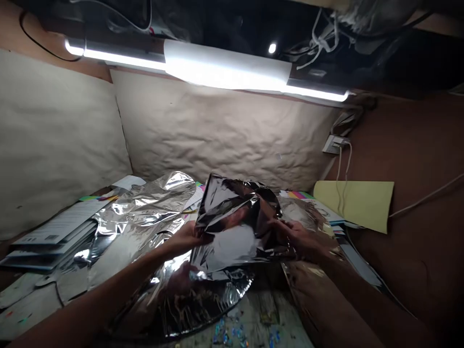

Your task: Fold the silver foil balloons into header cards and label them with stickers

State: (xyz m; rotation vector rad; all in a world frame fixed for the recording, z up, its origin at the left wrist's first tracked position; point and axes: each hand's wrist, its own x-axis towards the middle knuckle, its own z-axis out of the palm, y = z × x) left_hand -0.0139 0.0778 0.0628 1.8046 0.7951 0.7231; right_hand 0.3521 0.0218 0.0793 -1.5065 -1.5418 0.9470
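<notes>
Hands both closed on foil: we are gripping a crumpled foil sheet (232,227) above the middle of the bench (279,314), lifting it clear of what lies below. Our left hand (186,239) is clenching the sheet's left edge, with the fingers (199,237) pressed into the folds. Our right hand (293,237) is grasping the right side, its fingers (279,226) curling over the foil. Neither hand is released. The sheet is creased and mirror-bright, and it is bending between our hands.

We are seeing a second foil sheet (145,212) spreading toward the back left, just beside the held one. A rounded foil piece (181,304) is lying under our forearms, and glitter scraps (232,333) are scattering along the near edge of the bench. A stack of booklets (54,237) is sitting near the left edge. Toward the back right corner, a yellow card (353,203) is leaning against the brown wall (409,270), with a white cable (342,169) hanging down in front of it from a wall socket (333,144). A tube light (217,65) is shining above the paper-covered back wall (217,135).
</notes>
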